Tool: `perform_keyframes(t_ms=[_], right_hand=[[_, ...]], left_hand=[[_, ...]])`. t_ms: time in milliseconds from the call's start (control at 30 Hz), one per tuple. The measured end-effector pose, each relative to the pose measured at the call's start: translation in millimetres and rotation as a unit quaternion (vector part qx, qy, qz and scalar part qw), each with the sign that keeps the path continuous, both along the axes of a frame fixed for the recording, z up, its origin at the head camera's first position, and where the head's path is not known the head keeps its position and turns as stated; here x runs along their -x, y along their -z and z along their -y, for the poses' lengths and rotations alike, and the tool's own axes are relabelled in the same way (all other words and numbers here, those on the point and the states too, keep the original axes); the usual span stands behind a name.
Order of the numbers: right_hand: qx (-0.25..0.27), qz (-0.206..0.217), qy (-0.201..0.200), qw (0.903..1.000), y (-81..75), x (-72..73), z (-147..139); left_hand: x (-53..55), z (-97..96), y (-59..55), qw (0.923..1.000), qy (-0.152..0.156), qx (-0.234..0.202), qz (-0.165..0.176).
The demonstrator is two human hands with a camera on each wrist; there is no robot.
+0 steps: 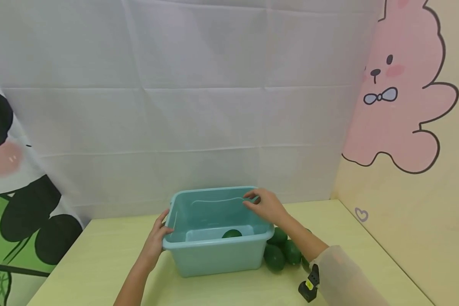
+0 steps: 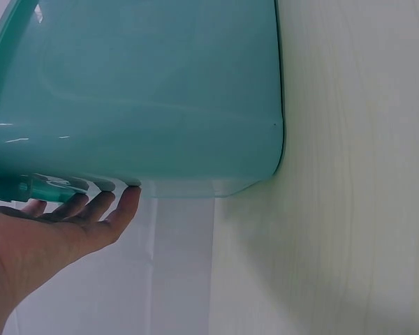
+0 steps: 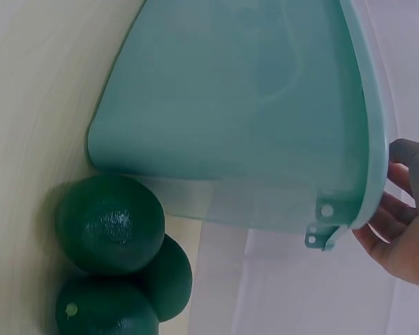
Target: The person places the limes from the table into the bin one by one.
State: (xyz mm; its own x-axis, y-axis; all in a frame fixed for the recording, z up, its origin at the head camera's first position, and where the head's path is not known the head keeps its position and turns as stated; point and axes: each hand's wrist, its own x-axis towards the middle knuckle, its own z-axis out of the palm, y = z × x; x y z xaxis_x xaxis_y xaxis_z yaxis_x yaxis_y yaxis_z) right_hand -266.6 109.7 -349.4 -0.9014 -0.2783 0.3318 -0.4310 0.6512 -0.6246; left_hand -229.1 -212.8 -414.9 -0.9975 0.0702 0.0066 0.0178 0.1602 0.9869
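Observation:
A light-blue plastic tub (image 1: 218,259) stands upright on the table. My left hand (image 1: 153,244) grips its left rim, thumb over the edge and fingertips against the outer wall, as the left wrist view (image 2: 91,223) also shows. A dark green avocado (image 1: 232,233) lies on the tub floor, partly hidden by the front wall. Over the tub's right rim hovers my right hand (image 1: 267,207), fingers loosely bent, thumb and index apart, nothing between them. Several more avocados (image 1: 274,258) sit together against the tub's right side, some hidden under the right forearm.
The pale yellow table (image 1: 111,255) runs back to a hanging white cloth (image 1: 202,119). On the right rises a beige wall (image 1: 424,225) with a pink cartoon bear. A black wrist device (image 1: 309,284) is on the right sleeve.

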Motion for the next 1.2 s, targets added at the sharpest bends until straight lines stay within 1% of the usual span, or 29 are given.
perform_keyframes(t_ms=[200, 433, 667, 900, 1033, 1200], right_hand=[[-0.005, -0.012, 0.013, 0.9998, -0.6, 2.2, -12], [-0.011, -0.026, 0.017, 0.9995, 1.8, 4.1, -28], [-0.016, -0.015, 0.038, 0.9990, 5.9, 6.2, -42], [-0.029, -0.022, 0.048, 0.9982, 10.7, 6.2, -54], [-0.032, -0.018, 0.061, 0.9975, 12.7, 5.2, -63], [-0.036, -0.018, 0.067, 0.9970, 16.7, 4.0, -73]], left_hand=[[0.9, 0.7, 0.4, 1.0000, 0.001, 0.002, 0.002], [1.0, 1.7, 1.2, 1.0000, 0.008, -0.001, -0.004], [0.9, 2.4, 1.3, 1.0000, 0.008, -0.001, -0.003], [0.3, 1.9, 0.3, 1.0000, 0.008, 0.000, -0.004], [-0.2, 1.4, -0.4, 1.0000, 0.007, 0.002, -0.004], [-0.1, 1.6, -0.4, 1.0000, 0.006, 0.000, -0.004]])
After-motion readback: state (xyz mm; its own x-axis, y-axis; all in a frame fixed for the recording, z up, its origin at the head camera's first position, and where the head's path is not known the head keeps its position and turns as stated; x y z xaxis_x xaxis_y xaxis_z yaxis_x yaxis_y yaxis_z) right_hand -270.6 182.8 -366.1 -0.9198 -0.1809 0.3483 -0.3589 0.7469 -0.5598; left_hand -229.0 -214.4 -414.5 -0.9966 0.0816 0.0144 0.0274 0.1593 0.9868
